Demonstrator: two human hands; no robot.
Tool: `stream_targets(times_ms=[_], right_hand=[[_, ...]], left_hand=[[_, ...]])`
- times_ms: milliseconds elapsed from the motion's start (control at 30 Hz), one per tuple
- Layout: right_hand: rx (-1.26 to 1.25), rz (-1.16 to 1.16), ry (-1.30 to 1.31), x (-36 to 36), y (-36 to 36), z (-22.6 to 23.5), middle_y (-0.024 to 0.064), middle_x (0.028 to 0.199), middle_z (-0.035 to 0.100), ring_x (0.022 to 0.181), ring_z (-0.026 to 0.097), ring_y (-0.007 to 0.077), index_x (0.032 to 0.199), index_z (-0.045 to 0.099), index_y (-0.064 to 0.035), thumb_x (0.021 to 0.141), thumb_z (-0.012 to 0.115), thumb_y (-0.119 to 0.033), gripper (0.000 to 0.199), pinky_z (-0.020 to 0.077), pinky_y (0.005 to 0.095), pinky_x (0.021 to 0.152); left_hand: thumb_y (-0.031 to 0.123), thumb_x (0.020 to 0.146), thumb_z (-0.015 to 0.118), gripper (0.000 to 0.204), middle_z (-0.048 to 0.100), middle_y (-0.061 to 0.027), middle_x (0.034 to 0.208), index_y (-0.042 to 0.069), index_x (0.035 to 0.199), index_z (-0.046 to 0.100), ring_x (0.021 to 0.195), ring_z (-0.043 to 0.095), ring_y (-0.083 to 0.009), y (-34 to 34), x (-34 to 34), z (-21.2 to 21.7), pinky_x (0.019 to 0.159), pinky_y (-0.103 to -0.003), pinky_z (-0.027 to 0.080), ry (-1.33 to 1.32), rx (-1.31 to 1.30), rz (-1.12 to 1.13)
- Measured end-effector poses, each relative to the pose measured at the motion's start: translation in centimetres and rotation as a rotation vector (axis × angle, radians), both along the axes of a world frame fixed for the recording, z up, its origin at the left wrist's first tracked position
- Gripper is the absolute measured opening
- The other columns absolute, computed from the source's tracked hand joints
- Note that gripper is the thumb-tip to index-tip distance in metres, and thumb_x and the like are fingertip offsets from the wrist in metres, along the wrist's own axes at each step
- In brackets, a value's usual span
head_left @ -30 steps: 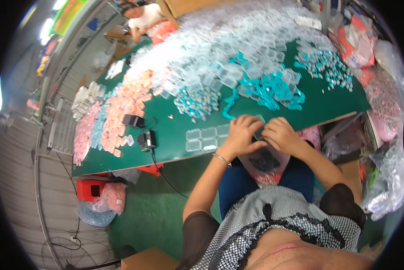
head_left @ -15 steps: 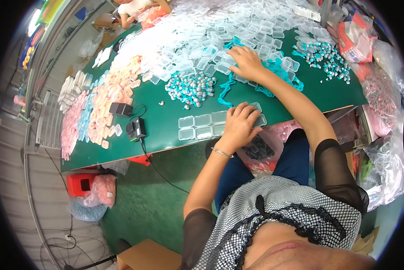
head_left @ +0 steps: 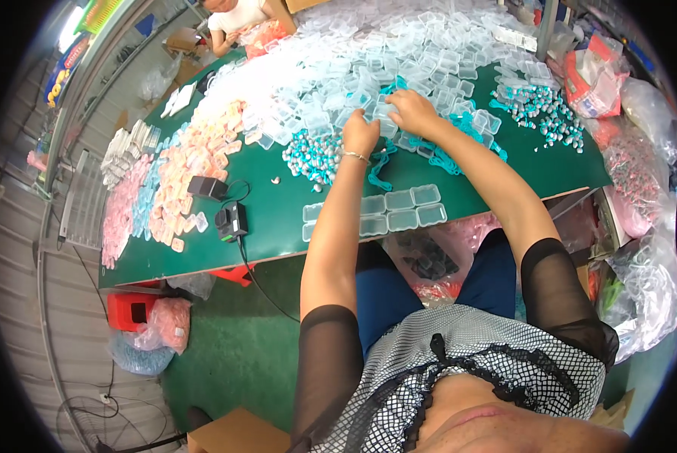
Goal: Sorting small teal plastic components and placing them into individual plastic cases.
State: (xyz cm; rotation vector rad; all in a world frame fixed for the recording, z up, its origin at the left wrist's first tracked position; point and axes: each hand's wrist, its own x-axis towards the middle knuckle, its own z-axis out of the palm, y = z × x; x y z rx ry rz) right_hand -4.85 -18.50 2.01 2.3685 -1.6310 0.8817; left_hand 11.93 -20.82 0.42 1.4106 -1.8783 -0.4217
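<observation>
My left hand point(head_left: 361, 136) reaches to the near edge of a big heap of clear plastic boxes point(head_left: 308, 83), just right of a pile of small teal-and-white pieces point(head_left: 312, 158). Close by, my right hand point(head_left: 415, 113) has its fingers bent. A clear plastic box point(head_left: 387, 124) lies between the two hands, and both appear closed on it; the fingertips are partly hidden. Bundles of teal cord point(head_left: 381, 170) lie below the hands and more teal cord point(head_left: 467, 132) to the right. Two rows of clear boxes point(head_left: 401, 220) stand near the table's front edge, partly covered by my left forearm.
On the green table point(head_left: 270, 219) sit a small black camera device point(head_left: 231, 221) with a cable and a black block point(head_left: 207, 187). Peach, blue and pink cases point(head_left: 195, 162) spread at the left. More teal-and-white pieces point(head_left: 550, 113) lie right. Another person point(head_left: 236, 23) works at the far side.
My left hand has left the rows of clear boxes and moved up to the heap beside my right hand. The right hand has shifted slightly down.
</observation>
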Motion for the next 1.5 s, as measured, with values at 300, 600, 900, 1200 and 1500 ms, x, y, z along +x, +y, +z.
stream_targets(times_ms=[300,600,900,1200,1500], right_hand=[[0.065,0.066,0.0,-0.6,-0.1,0.8,0.0114,0.103,0.059,0.101,0.056,0.0302,0.104,0.06,-0.0079,0.075,0.067,-0.015,0.031,0.0468,0.0418,0.084],[0.061,-0.054,-0.041,-1.8,-0.9,0.2,0.0109,0.116,0.056,0.11,0.051,0.0295,0.121,0.054,-0.0146,0.076,0.063,-0.017,0.046,0.0434,0.0415,0.091],[0.095,0.097,-0.01,-1.6,-1.0,1.6,0.013,0.108,0.061,0.104,0.056,0.029,0.115,0.061,-0.0142,0.078,0.059,-0.017,0.037,0.0459,0.0395,0.084],[0.011,-0.06,-0.762,-4.8,13.2,3.3,0.0038,0.067,0.055,0.052,0.049,0.0142,0.113,0.059,-0.0145,0.078,0.057,-0.008,0.036,0.0419,0.0286,0.051],[0.126,-0.495,-0.49,-4.9,23.3,-0.9,0.0152,0.062,0.06,0.057,0.06,0.0348,0.109,0.056,-0.0116,0.08,0.056,-0.021,0.03,0.0457,0.0456,0.054]], left_hand=[[0.014,0.065,0.069,0.031,0.065,-0.0155,0.075,-0.004,0.091,0.066,0.062,0.064,-0.026,-3.7,-2.4,-1.5,0.053,-0.035,0.052,0.128,0.332,0.008],[0.021,0.064,0.072,0.036,0.065,-0.0253,0.092,-0.004,0.089,0.065,0.091,0.065,-0.0369,-2.0,-4.8,-0.6,0.079,-0.041,0.051,0.01,0.432,0.022],[0.005,0.076,0.062,0.032,0.064,-0.0115,0.089,-0.006,0.106,0.057,0.072,0.063,-0.0203,0.6,-3.2,0.5,0.058,-0.031,0.053,0.731,0.511,-0.163],[0.007,0.081,0.057,0.026,0.064,-0.0111,0.095,-0.002,0.106,0.057,0.082,0.064,-0.0206,9.9,-1.7,3.5,0.068,-0.033,0.053,1.016,0.68,-0.38],[0.007,0.083,0.054,0.041,0.062,-0.0082,0.094,0.005,0.123,0.049,0.077,0.062,-0.0151,17.2,-3.6,3.0,0.059,-0.026,0.052,0.888,0.59,-0.398]])
